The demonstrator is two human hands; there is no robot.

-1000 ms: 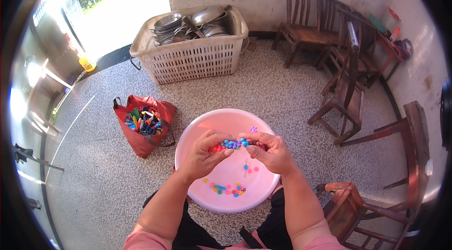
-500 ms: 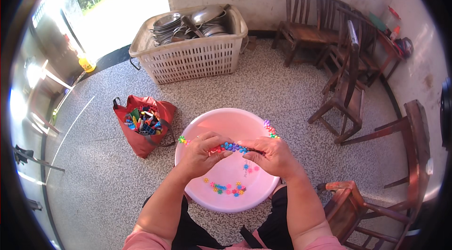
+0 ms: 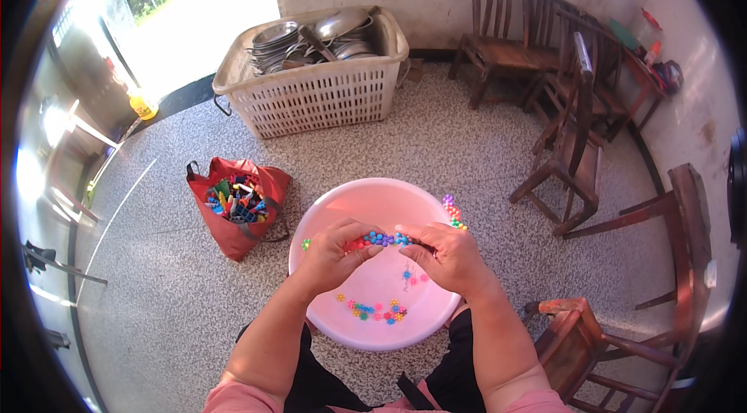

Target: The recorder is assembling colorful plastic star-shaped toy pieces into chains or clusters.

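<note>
Above a pink plastic basin (image 3: 405,211), my left hand (image 3: 341,251) and my right hand (image 3: 445,256) pinch a chain of small flower-shaped plastic beads (image 3: 381,239) from its two sides. Blue and purple beads show in the short span between my fingertips, with red ones at the left hand. One end of colourful beads (image 3: 452,211) sticks out beyond my right hand, and a green bit (image 3: 306,244) shows past my left. On the basin's floor lie loose and joined flower beads (image 3: 377,312) in several colours, and a few more (image 3: 408,276) under my right hand.
A red bag (image 3: 233,230) full of colourful toy pieces stands left of the basin. Behind is a white slatted crate (image 3: 319,98) holding metal pans and lids. Wooden chairs (image 3: 572,164) line the right side, one (image 3: 564,335) close to my right arm. A bright doorway opens at far left.
The chain's free end beyond my right hand has shifted slightly right, and less of the end past my left hand shows. My right fingers have moved slightly; both hands still hold the chain.
</note>
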